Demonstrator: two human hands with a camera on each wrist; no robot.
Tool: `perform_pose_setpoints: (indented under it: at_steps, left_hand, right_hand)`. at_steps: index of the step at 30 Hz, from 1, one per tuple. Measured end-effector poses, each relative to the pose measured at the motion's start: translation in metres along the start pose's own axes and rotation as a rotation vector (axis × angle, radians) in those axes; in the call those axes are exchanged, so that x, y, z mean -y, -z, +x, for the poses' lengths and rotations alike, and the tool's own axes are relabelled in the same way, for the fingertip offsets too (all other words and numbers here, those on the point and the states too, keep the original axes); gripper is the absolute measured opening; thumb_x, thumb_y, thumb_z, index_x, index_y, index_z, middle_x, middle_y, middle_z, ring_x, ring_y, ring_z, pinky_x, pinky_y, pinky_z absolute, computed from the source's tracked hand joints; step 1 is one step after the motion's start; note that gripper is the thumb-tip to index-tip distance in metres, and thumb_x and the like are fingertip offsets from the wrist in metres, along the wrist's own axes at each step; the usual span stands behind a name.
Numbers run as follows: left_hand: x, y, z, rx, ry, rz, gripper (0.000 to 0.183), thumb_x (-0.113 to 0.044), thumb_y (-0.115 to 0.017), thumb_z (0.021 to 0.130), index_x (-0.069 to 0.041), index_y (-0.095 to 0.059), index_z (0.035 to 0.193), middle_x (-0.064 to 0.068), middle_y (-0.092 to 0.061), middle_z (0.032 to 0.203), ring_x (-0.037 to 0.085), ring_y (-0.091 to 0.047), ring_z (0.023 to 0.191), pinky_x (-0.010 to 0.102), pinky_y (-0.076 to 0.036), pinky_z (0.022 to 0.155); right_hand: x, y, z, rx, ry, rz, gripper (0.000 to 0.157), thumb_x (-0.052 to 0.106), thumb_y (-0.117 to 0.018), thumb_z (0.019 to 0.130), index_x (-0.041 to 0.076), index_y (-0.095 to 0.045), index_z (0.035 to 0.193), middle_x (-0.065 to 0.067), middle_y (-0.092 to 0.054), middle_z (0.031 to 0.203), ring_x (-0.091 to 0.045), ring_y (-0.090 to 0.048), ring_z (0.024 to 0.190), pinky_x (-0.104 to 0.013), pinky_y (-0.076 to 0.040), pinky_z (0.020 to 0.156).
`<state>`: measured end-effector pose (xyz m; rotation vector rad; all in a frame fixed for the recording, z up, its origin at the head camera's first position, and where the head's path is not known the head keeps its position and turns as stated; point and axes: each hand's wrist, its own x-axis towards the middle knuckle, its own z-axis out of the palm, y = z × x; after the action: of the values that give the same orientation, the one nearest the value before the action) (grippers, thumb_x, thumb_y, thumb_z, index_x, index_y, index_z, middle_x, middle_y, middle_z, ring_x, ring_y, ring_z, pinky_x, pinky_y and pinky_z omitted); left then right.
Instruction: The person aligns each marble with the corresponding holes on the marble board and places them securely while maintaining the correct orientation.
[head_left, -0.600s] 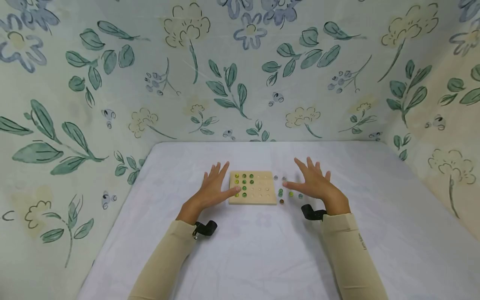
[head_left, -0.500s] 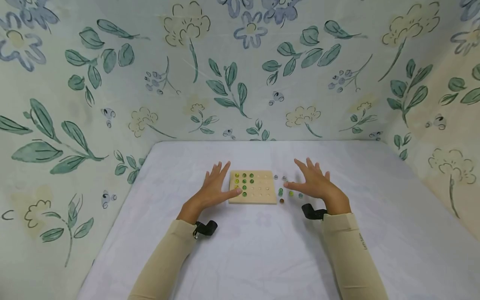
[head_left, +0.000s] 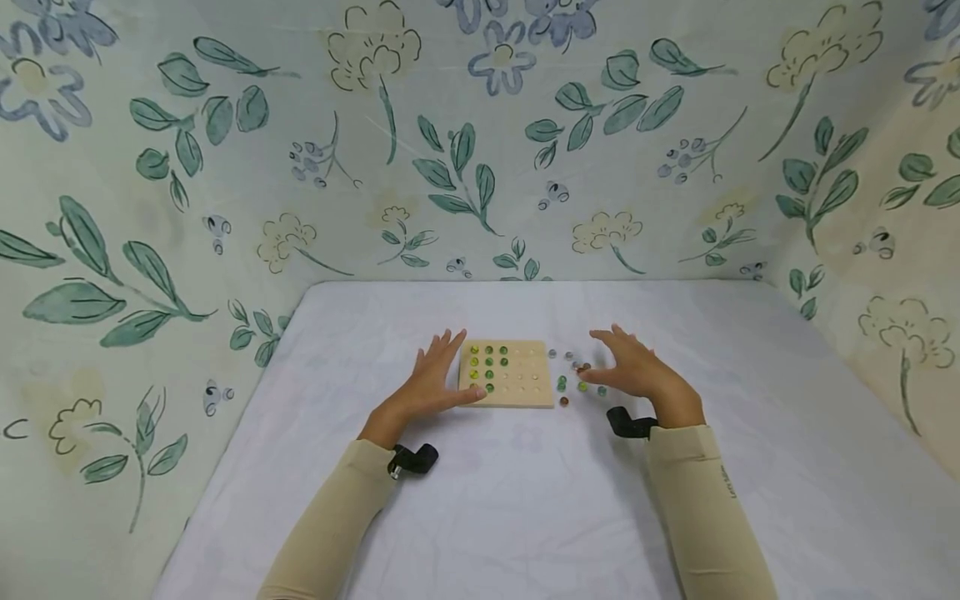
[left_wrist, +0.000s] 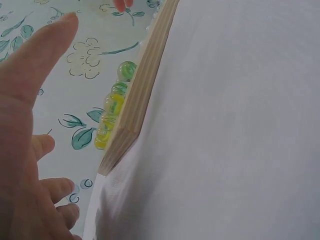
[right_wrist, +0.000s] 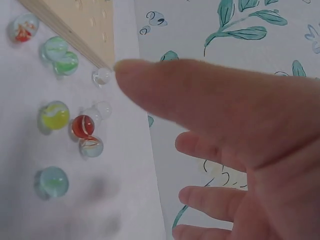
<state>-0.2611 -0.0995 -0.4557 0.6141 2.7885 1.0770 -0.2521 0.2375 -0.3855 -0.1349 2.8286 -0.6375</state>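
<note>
A pale wooden board (head_left: 528, 389) bears rows of round hollows. Yellow marbles (head_left: 474, 362) fill its left column, with green marbles (head_left: 489, 362) beside them; the right-hand hollows look bare. My left hand (head_left: 427, 387) is spread at the board's left side, its thumb over the near left corner, holding nothing. To the right of the board my right hand (head_left: 637, 372) is held with fingers extended, gripping nothing. Near its thumb lie loose glass marbles: a yellow marble (right_wrist: 55, 115), a red marble (right_wrist: 83, 126), a pale blue-green marble (right_wrist: 54, 182) and two touching green ones (right_wrist: 65, 63).
A white cloth (head_left: 495, 500) covers the table. Floral fabric (head_left: 465, 125) rises behind and at both sides. Black wrist cameras (head_left: 630, 423) sit on both wrists. A marble with orange-red swirls (right_wrist: 23, 28) lies close to the board's near right corner.
My right thumb has shifted right and down, uncovering reddish marbles. My left hand has moved slightly right, its thumb lower over the board. The marbles on the board stay in place.
</note>
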Motion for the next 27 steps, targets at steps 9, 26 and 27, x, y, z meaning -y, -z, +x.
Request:
perform_pose_setpoints:
  at_steps: [9, 26, 27]
  left_hand:
    - [0.007, -0.006, 0.001, -0.002, 0.012, -0.013, 0.104, -0.063, -0.068, 0.077, -0.026, -0.012, 0.156, 0.01, -0.005, 0.162, 0.029, 0.003, 0.148, 0.046, 0.008, 0.117]
    - [0.016, -0.012, 0.004, -0.054, 0.002, 0.134, 0.103, -0.073, -0.064, 0.074, -0.024, -0.023, 0.155, 0.004, -0.014, 0.161, 0.028, -0.004, 0.148, 0.052, 0.01, 0.115]
    - [0.017, -0.012, 0.003, -0.055, 0.012, 0.158, 0.104, -0.075, -0.062, 0.073, -0.024, -0.024, 0.155, 0.003, -0.014, 0.161, 0.028, -0.004, 0.148, 0.053, 0.011, 0.114]
  right_hand:
    - [-0.009, 0.0, -0.002, 0.015, 0.041, 0.044, 0.071, 0.034, -0.069, 0.088, 0.008, -0.037, 0.147, -0.026, -0.016, 0.157, -0.047, -0.018, 0.14, -0.065, -0.024, 0.107]
    - [-0.02, -0.006, 0.006, 0.026, 0.047, 0.038, 0.056, 0.034, -0.066, 0.09, 0.009, -0.05, 0.138, -0.025, -0.026, 0.153, -0.046, -0.024, 0.138, -0.066, -0.025, 0.106]
    - [-0.02, -0.007, 0.007, 0.025, 0.045, 0.04, 0.056, 0.034, -0.066, 0.09, 0.009, -0.05, 0.138, -0.025, -0.027, 0.153, -0.046, -0.024, 0.139, -0.066, -0.025, 0.106]
